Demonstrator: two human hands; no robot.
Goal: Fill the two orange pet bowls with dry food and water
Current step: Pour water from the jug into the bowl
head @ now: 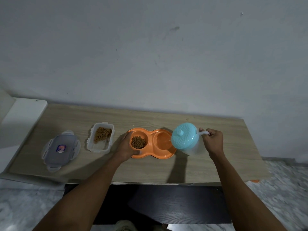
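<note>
Left hand [125,145] cupped around the kibble side of the orange double bowl [150,153], likely bracing it against sliding on the table [150,169]. Right hand [214,141] fisted on the handle of a tilted jug [186,140], spout over the right-hand well. Farther left, open food container [100,139] and its lid [60,150].

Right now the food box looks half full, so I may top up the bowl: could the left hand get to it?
Probably yes. The left hand holds the orange feeder's left edge, and the open food box stands just left of it, nothing between.
</note>
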